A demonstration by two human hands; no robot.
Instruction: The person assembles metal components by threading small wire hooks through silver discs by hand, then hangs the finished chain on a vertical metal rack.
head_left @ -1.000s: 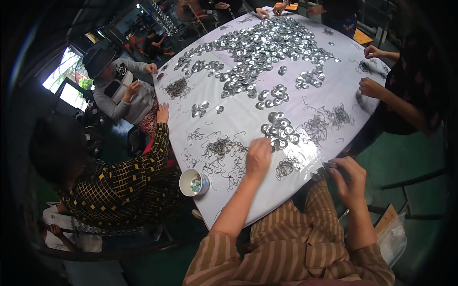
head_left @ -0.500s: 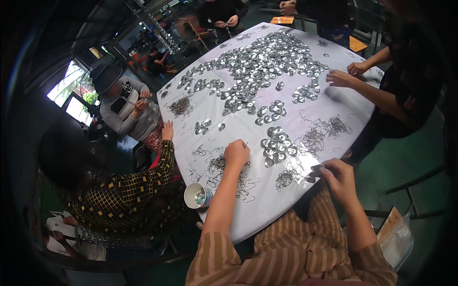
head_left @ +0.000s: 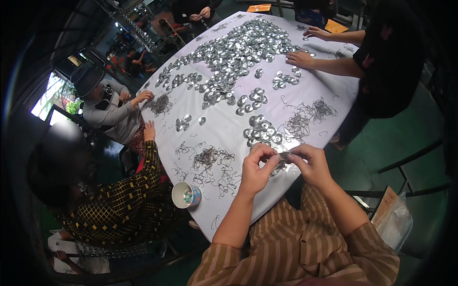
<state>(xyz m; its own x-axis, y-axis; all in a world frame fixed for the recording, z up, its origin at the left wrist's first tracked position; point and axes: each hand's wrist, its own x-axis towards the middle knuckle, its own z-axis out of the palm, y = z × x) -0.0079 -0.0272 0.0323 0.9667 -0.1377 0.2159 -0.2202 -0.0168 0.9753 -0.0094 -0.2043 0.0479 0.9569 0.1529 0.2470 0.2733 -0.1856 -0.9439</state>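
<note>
My right hand pinches a shiny round metal disc between thumb and fingers, above the table's near edge. Against it, the fingers of my left hand are closed on what looks like a thin wire hook, mostly hidden by the fingertips. Just beyond my hands lies a small group of metal discs. A tangle of wire hooks is spread left of my left hand. Another pile of wire hooks lies beyond my right hand, and some more hooks are partly covered by my hands.
A large heap of discs fills the far middle of the white-covered table. A paper cup with small pale and green pieces stands at the left edge. Co-workers surround the table: a patterned sleeve at left, a reaching hand at right.
My left hand has moved from above the wire hooks toward the right and met my right hand, which came left with the disc. The view has shifted slightly.
</note>
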